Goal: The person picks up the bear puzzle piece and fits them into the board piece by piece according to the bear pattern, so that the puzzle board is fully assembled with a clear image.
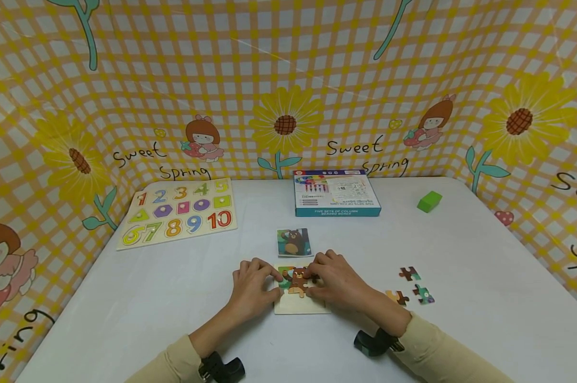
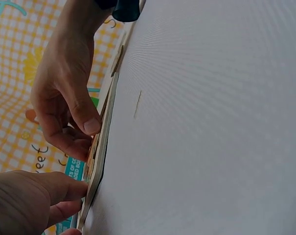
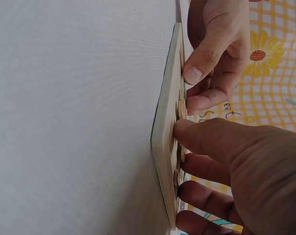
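Two hands, apart from each other, flank one puzzle board (image 1: 298,307) on the white surface (image 1: 149,298). Left hand (image 1: 252,290): thumb and forefinger touch the board's left side; whether they clamp it cannot be told. Right hand (image 1: 342,279): thumb and bent fingertips rest on the fitted bear pieces (image 1: 297,282); whether one is pinched cannot be told. These pieces lie between the hands, their number obscured by the right fingers, which also cover the board's upper right part. Three loose pieces (image 1: 423,294) lie to the right of the right hand, one just beside its forearm.

Beyond both hands, near the board, is one bear card (image 1: 294,242); farther off is one box (image 1: 337,194). One number board (image 1: 190,193), bearing ten numerals and five shapes, lies beyond and left of the left hand. One green block (image 1: 429,201) lies beyond and right of the right hand. Each wrist bears one black device (image 1: 374,343).
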Motion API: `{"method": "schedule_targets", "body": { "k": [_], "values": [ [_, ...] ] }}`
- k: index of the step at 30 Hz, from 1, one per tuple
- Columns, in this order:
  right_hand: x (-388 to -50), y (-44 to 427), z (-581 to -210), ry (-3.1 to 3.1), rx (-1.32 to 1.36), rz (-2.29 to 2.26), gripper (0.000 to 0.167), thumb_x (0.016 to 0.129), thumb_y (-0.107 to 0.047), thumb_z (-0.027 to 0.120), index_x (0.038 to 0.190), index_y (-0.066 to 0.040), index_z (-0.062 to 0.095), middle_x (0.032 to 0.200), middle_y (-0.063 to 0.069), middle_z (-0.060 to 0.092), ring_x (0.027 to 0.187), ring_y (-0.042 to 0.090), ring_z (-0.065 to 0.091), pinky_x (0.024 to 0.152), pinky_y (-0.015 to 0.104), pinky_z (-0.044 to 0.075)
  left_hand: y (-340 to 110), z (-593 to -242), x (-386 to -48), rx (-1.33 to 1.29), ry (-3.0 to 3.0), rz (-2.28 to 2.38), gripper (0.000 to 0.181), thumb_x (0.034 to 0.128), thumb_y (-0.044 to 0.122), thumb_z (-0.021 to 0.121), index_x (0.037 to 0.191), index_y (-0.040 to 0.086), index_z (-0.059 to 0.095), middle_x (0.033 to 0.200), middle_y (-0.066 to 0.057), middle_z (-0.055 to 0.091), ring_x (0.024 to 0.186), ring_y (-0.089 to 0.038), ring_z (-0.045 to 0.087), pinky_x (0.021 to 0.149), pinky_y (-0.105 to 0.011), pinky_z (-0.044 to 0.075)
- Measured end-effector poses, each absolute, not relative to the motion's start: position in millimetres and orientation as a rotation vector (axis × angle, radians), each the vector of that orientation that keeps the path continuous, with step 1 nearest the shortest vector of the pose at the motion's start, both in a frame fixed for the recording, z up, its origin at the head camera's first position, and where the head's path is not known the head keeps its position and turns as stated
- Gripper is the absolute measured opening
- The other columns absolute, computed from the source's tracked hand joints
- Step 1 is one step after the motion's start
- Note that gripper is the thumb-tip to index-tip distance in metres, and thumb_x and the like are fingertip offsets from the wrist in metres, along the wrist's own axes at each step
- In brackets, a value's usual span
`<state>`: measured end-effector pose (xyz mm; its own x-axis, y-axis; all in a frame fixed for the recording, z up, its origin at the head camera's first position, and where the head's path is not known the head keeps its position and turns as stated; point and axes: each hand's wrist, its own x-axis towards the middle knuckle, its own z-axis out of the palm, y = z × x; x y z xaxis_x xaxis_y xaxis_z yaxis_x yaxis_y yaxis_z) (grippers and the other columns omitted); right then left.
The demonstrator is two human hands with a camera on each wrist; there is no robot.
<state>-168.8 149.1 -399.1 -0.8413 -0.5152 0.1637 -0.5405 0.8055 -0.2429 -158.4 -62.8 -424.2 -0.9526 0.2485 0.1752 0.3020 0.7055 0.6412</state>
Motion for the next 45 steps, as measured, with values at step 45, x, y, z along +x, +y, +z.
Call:
{"method": "schedule_targets", "body": {
  "k": [45],
  "values": [
    [-169,152,-401,-2.867,0.898,0.427,0.025,0.073,-0.031,0.078,0.092,-0.017,0.069,0.086,-0.005,0.055,0.082,0.010,0.038,0.072,0.027,0.031,-39,-424,-160,-0.550,-2.799,-1.080,0.007,0.0760,0.019,0.070,0.083,0.018,0.067,0.099,-0.002,0.051,0.097,-0.020,0.037,0.084,-0.043,0.025]
  ]
}}
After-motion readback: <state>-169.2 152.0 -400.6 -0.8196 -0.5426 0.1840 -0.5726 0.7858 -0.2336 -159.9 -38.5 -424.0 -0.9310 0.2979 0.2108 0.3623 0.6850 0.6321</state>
